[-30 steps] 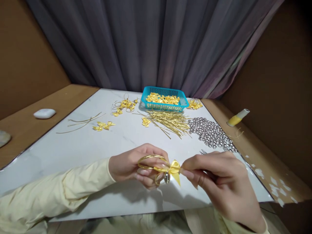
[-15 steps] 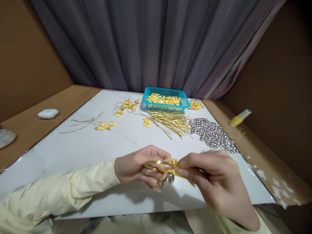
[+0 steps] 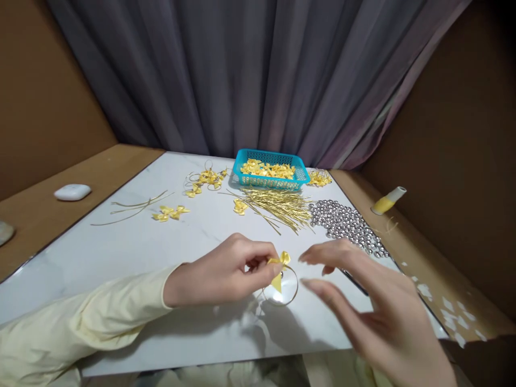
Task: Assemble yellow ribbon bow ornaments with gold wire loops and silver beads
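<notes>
My left hand (image 3: 226, 274) pinches a small yellow ribbon bow (image 3: 279, 265) tied on a thin gold loop (image 3: 282, 293), which hangs down just above the white marble-look board (image 3: 121, 252). My right hand (image 3: 363, 301) hovers just right of the loop with fingers spread and nothing in it. Both sleeves are pale yellow.
At the back stands a teal basket (image 3: 272, 171) of yellow bows, with gold wires (image 3: 278, 207) and a pile of silver bells (image 3: 346, 226) in front. More bows (image 3: 169, 213), loose gold strands (image 3: 133, 207), finished pieces (image 3: 205, 177), a white case (image 3: 72, 192) and a yellow spool (image 3: 387, 201) lie about.
My right hand has let go of the bow and drawn back, fingers opening. My left hand has turned so the gold loop now hangs below the bow.
</notes>
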Available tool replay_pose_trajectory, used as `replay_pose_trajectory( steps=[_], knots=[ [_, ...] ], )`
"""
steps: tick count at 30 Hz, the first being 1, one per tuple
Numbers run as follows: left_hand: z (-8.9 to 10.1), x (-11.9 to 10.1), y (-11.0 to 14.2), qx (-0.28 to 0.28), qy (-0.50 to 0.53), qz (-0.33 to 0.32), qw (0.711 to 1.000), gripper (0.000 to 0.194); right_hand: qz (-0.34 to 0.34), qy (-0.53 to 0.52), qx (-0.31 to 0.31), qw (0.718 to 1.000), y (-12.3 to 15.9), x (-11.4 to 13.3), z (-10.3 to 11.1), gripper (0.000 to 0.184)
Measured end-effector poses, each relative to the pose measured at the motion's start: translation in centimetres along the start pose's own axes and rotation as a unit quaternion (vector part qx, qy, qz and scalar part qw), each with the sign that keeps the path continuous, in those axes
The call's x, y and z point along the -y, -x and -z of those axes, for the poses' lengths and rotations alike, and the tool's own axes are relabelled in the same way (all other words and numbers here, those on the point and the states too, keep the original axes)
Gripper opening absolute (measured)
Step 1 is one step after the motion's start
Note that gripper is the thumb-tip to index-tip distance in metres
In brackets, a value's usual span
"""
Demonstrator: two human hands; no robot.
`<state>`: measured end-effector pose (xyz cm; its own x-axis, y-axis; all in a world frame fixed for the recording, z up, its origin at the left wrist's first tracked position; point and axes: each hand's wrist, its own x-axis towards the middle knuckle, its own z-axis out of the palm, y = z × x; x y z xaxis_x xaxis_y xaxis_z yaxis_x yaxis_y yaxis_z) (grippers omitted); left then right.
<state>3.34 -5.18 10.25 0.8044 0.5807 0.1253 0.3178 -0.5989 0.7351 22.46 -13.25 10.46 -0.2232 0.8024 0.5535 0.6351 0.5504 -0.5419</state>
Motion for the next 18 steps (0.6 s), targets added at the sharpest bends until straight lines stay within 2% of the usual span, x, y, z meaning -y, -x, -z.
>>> replay_pose_trajectory(
  steps=[4,9,15,18],
  knots=[
    [-0.3,0.1,-0.1,0.013,-0.051,-0.031,0.998,0.022,0.057,0.062,0.08,0.993,0.0,0.1,-1.2,0.009],
    [0.2,-0.4,-0.1,0.068,-0.058,-0.031,0.996,0.024,0.085,0.15,0.13,0.976,0.0,-1.6,-2.3,0.017],
    [0.4,-0.6,-0.4,0.109,-0.055,-0.031,0.992,0.024,0.126,0.151,0.122,0.973,0.1,-3.6,-3.6,0.021],
    [0.3,-0.4,-0.5,0.118,-0.045,-0.029,0.992,0.02,0.143,0.099,0.08,0.982,0.1,-4.1,-4.1,0.023]
  ],
)
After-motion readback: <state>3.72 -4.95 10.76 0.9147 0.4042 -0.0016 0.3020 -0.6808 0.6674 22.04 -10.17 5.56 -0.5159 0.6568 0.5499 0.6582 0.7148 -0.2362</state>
